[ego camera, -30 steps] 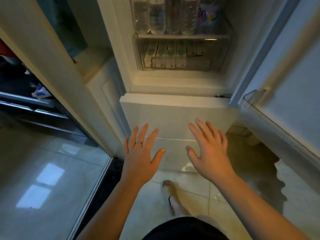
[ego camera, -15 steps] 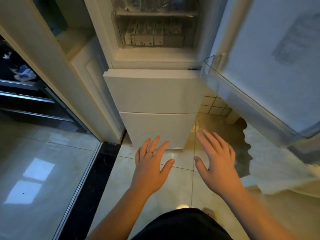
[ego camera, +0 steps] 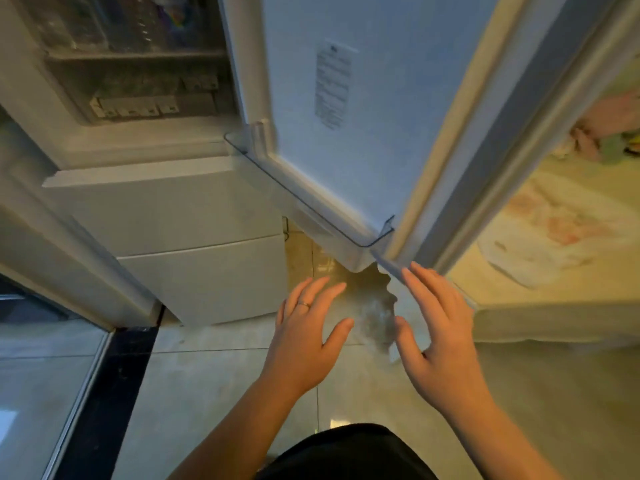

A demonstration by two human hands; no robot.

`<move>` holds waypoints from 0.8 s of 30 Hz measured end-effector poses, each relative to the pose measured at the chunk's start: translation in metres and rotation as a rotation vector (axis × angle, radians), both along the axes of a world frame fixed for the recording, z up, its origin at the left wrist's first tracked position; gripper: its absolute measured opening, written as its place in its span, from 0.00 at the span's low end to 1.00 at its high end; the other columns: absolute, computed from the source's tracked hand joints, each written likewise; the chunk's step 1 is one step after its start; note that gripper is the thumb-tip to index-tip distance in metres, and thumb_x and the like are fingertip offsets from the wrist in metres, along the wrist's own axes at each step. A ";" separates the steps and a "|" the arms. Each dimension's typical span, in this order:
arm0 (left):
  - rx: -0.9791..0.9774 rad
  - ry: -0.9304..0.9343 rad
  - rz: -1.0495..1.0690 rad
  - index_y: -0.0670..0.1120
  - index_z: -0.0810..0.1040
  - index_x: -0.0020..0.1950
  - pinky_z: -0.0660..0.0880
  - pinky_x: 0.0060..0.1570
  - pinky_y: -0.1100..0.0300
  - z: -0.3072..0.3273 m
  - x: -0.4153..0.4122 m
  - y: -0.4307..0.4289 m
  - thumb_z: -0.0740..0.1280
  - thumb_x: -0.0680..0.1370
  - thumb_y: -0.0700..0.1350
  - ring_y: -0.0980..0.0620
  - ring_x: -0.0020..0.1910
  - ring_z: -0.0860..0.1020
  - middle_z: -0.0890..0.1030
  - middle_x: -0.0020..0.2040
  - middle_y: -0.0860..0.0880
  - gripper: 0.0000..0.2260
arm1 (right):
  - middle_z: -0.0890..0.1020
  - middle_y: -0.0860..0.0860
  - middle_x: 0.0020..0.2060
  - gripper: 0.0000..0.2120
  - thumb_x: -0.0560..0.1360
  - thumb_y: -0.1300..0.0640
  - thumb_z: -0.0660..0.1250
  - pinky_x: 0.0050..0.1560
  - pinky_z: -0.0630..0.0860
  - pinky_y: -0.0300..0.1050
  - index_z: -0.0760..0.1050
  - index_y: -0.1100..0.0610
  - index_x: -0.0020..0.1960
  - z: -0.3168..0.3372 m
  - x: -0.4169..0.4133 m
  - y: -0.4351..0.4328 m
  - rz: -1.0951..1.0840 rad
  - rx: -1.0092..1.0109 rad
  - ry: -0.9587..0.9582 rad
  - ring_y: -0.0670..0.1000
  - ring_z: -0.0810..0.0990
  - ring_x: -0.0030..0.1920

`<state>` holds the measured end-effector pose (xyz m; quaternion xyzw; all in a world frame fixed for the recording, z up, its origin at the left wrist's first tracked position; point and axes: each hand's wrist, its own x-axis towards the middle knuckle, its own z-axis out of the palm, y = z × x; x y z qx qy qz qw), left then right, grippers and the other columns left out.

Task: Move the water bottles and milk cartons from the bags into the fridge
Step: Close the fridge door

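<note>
1. Both hands have swung right, away from the lower drawers of the white fridge [ego camera: 173, 216]. The view has turned with them, so the open upper compartment now sits at the upper left and the open white fridge door [ego camera: 381, 168] fills the middle.
2. A pale crumpled plastic bag [ego camera: 540, 244] with a faint pink print has come into view on the right, past the door's edge. It is too blurred to show its contents.
3. Clear water bottles [ego camera: 79, 26] stand on the upper shelf and boxy milk cartons [ego camera: 135, 107] lie in the drawer beneath, so the task looks partly done. The turn probably means a return to the bag for more.
4. The left hand [ego camera: 304, 341], wearing a thin ring [ego camera: 304, 305], hovers palm down over the beige tiled floor [ego camera: 225, 375], fingers straight and spread, holding nothing.
5. The right hand [ego camera: 443, 341] is likewise flat and empty. Its fingertips overlap the door's lower corner in view; whether they touch it I cannot tell.
</note>
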<state>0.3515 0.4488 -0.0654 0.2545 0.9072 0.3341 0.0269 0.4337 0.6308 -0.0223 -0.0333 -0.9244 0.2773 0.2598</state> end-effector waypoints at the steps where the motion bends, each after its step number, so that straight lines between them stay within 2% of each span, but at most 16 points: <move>1: 0.022 0.006 -0.010 0.60 0.63 0.75 0.55 0.73 0.56 0.002 0.004 0.013 0.55 0.79 0.63 0.58 0.77 0.54 0.61 0.76 0.60 0.24 | 0.68 0.52 0.72 0.26 0.76 0.54 0.63 0.70 0.65 0.58 0.68 0.57 0.73 0.000 0.004 0.013 -0.009 -0.010 0.045 0.55 0.65 0.73; 3: 0.062 -0.008 -0.036 0.61 0.63 0.75 0.58 0.73 0.57 0.005 0.009 0.036 0.56 0.80 0.62 0.61 0.75 0.56 0.62 0.75 0.62 0.23 | 0.66 0.55 0.73 0.27 0.76 0.55 0.63 0.71 0.63 0.56 0.66 0.59 0.74 0.000 0.009 0.036 -0.029 -0.031 0.099 0.56 0.63 0.74; 5: 0.097 -0.060 -0.062 0.63 0.61 0.75 0.60 0.72 0.60 0.008 0.013 0.058 0.58 0.81 0.60 0.64 0.74 0.57 0.61 0.74 0.64 0.22 | 0.60 0.54 0.76 0.30 0.76 0.55 0.63 0.75 0.58 0.50 0.60 0.58 0.77 0.001 0.010 0.057 -0.034 -0.080 0.089 0.55 0.58 0.77; 8: 0.173 -0.115 -0.045 0.68 0.57 0.73 0.58 0.71 0.64 0.013 0.018 0.089 0.60 0.81 0.58 0.66 0.74 0.57 0.61 0.73 0.68 0.22 | 0.51 0.47 0.79 0.35 0.78 0.53 0.64 0.76 0.50 0.39 0.50 0.52 0.80 0.005 0.002 0.085 0.013 -0.177 -0.007 0.48 0.50 0.79; 11: 0.223 -0.139 0.011 0.67 0.58 0.74 0.59 0.69 0.65 0.016 0.021 0.110 0.61 0.81 0.57 0.65 0.73 0.60 0.61 0.71 0.70 0.22 | 0.45 0.36 0.78 0.39 0.79 0.51 0.65 0.76 0.49 0.34 0.40 0.44 0.78 0.006 -0.009 0.102 0.143 -0.243 -0.115 0.40 0.46 0.78; 12: 0.229 -0.142 0.027 0.66 0.58 0.74 0.59 0.68 0.66 0.016 0.022 0.115 0.60 0.81 0.57 0.66 0.73 0.60 0.61 0.70 0.71 0.23 | 0.44 0.33 0.77 0.40 0.79 0.50 0.65 0.75 0.49 0.35 0.38 0.41 0.77 0.006 -0.011 0.105 0.180 -0.264 -0.144 0.39 0.46 0.77; 15: 0.248 -0.149 0.070 0.64 0.59 0.75 0.60 0.69 0.64 0.017 0.027 0.125 0.61 0.82 0.56 0.66 0.73 0.61 0.62 0.71 0.70 0.23 | 0.46 0.34 0.77 0.42 0.78 0.50 0.66 0.76 0.55 0.44 0.37 0.38 0.76 0.006 -0.015 0.109 0.237 -0.345 -0.168 0.38 0.49 0.77; 19: 0.293 -0.160 0.145 0.62 0.61 0.75 0.64 0.71 0.60 0.015 0.036 0.126 0.61 0.82 0.55 0.66 0.72 0.63 0.65 0.72 0.66 0.22 | 0.50 0.25 0.72 0.41 0.77 0.49 0.66 0.73 0.60 0.43 0.40 0.36 0.76 0.006 -0.012 0.109 0.274 -0.362 -0.135 0.35 0.54 0.75; 21: 0.336 -0.154 0.212 0.62 0.62 0.75 0.68 0.69 0.57 0.013 0.041 0.123 0.61 0.82 0.54 0.65 0.71 0.65 0.68 0.72 0.63 0.22 | 0.53 0.28 0.74 0.39 0.77 0.48 0.65 0.73 0.63 0.46 0.42 0.34 0.76 0.005 -0.008 0.107 0.322 -0.357 -0.112 0.38 0.57 0.75; 24: 0.417 -0.124 0.339 0.68 0.62 0.70 0.72 0.64 0.61 0.014 0.048 0.115 0.61 0.81 0.53 0.68 0.66 0.69 0.71 0.67 0.63 0.19 | 0.57 0.34 0.76 0.39 0.78 0.50 0.66 0.72 0.66 0.54 0.44 0.34 0.77 -0.001 -0.002 0.097 0.387 -0.330 -0.103 0.42 0.59 0.76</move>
